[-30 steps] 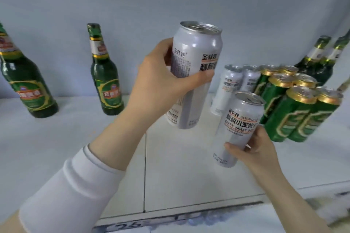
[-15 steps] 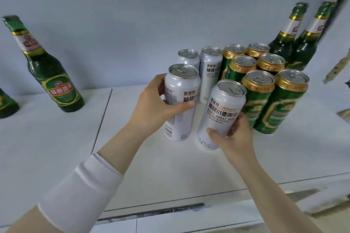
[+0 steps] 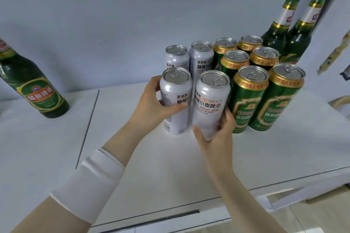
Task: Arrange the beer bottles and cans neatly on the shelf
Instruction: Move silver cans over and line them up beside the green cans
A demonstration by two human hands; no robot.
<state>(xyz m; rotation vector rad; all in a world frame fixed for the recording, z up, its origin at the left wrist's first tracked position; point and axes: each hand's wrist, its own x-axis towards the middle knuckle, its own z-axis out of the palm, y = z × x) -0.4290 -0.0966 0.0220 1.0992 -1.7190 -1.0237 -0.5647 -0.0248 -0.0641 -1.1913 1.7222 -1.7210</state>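
Fingers (image 3: 178, 108) curled: left hand (image 3: 151, 108) grips left white can (image 3: 175, 98), right hand (image 3: 217, 136) grips right white can (image 3: 209, 104).

The green glass bottle (image 3: 37, 89) at the left is cut at its neck by the picture's edge. Green-and-gold cans (image 3: 250, 100) hide the bases of two tall green glass bottles (image 3: 301, 43) behind them. The right hand (image 3: 217, 134) covers the foot of the right silver can (image 3: 210, 100). Fingers of the left hand (image 3: 151, 108) go out of sight behind the left silver can (image 3: 174, 91).
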